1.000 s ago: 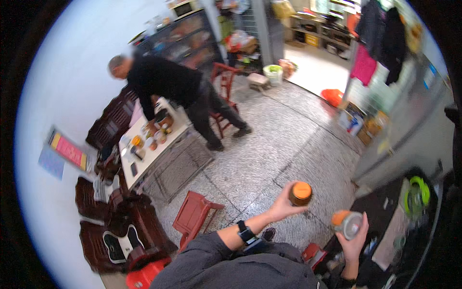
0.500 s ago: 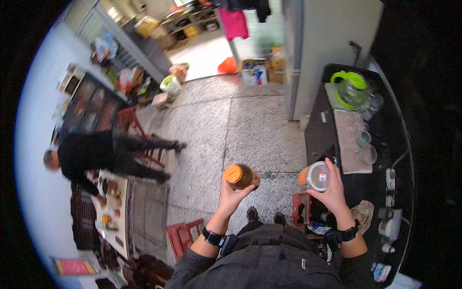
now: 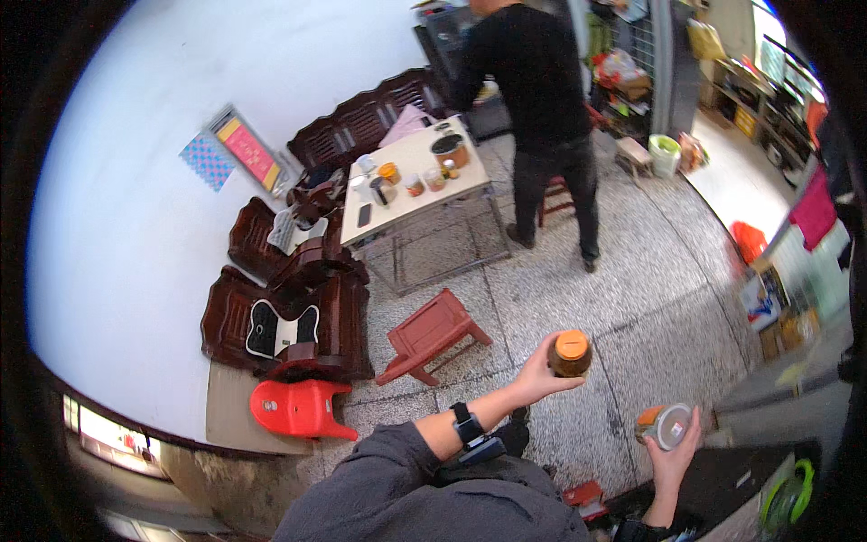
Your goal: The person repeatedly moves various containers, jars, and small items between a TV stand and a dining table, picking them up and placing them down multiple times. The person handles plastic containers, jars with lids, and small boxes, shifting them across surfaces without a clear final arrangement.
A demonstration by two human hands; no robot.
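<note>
1. The left hand [image 3: 535, 378] grips a jar [image 3: 571, 363], fingers and thumb wrapped round its dark body; its orange lid [image 3: 571, 344] faces up.
2. The jar is held in the air, on the wearer's side of the table [image 3: 396, 210] and to the right of it.
3. The right hand [image 3: 677, 456] grips a tub [image 3: 647, 423], fingers along the right edge of its grey lid [image 3: 674, 428]. The tub is tilted, its orange side turned left.
4. The tub is farther right of the table than the jar is, the two well apart.
5. On the table stand a pot [image 3: 449, 152], small jars [image 3: 434, 180] and a mug [image 3: 380, 191]; a phone [image 3: 364, 215] lies at its near-left end.
6. A brown-red stool [image 3: 432, 330] stands on the wearer's side of the table; a red stool [image 3: 293, 408] is farther left and nearer the wearer.
7. Right of the table stands a person in black [image 3: 537, 81].
</note>
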